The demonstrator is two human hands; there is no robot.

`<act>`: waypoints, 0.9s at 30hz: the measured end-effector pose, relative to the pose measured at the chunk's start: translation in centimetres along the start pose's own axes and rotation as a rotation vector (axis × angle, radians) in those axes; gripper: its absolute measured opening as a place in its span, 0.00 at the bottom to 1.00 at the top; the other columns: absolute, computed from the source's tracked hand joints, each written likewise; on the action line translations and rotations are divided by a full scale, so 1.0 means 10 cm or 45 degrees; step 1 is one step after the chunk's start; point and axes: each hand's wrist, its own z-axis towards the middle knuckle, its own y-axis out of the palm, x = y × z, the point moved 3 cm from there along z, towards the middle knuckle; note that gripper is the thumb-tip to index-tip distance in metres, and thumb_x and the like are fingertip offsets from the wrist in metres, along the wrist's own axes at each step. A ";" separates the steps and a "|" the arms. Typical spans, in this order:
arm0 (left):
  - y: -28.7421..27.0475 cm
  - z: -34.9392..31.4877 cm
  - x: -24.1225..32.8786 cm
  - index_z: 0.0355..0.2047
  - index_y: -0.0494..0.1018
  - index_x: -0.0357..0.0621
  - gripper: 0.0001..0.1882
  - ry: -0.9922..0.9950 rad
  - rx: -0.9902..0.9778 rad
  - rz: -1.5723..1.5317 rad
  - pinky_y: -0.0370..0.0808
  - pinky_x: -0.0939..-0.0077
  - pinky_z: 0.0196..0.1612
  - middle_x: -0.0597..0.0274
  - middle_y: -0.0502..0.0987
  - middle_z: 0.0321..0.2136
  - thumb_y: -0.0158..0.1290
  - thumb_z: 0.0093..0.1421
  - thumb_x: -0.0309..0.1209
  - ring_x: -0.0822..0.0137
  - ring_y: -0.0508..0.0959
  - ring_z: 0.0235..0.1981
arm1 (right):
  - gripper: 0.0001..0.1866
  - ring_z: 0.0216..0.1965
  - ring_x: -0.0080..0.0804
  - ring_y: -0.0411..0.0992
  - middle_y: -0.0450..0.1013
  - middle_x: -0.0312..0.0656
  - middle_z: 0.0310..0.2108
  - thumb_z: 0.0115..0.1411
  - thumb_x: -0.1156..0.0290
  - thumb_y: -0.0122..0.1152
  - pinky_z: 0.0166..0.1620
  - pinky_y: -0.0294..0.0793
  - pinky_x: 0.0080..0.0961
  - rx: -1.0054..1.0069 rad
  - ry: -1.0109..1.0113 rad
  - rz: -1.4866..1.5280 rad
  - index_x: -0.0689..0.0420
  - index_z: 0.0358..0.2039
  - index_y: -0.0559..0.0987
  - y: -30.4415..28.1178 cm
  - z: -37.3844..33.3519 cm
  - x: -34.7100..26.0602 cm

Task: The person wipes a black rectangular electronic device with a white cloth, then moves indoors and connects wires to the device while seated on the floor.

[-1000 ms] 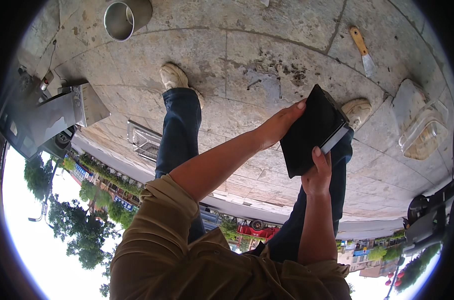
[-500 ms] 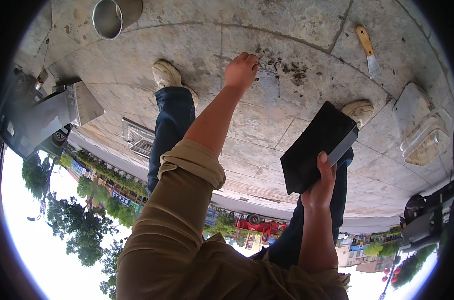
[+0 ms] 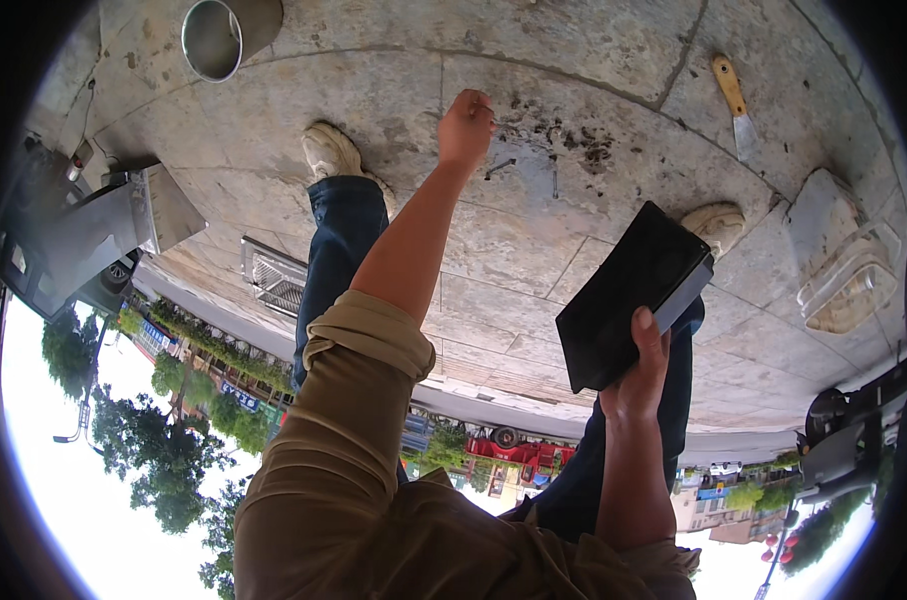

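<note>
My left hand [image 3: 467, 128] is stretched out over the stone paving, its fingers curled together; whatever they may pinch is too small to make out. Beside it lies a small dark screw or bolt [image 3: 500, 169], and a second thin screw-like piece [image 3: 555, 177] rests a little to the right. Dark crumbs of dirt [image 3: 589, 146] are scattered just beyond them. On the right, my right hand [image 3: 641, 370] grips a black rectangular box [image 3: 629, 295], thumb along its side edge, the other fingers mostly hidden under it. The box is held tilted above the ground.
A metal pot [image 3: 214, 42] stands at the far left. Off to the far right lie a scraper [image 3: 736, 105] with a wooden handle and a clear plastic container [image 3: 854, 275]. A metal grate [image 3: 274, 275] lies near my left leg. My shoes [image 3: 331, 150] flank the work spot.
My left hand has moved slightly left and farther away, and the dark screw or bolt beside it now shows. The black box in my right hand has hardly moved.
</note>
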 end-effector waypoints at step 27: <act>0.32 -0.29 0.36 0.25 0.67 0.44 0.02 -0.059 -0.642 -0.224 0.71 0.75 0.36 0.66 0.70 0.24 0.44 0.51 0.25 0.72 0.71 0.29 | 0.28 0.44 0.32 0.71 0.70 0.41 0.41 0.55 0.64 0.61 0.46 0.74 0.28 -0.156 -0.004 -0.046 0.61 0.52 0.62 -0.19 0.03 0.01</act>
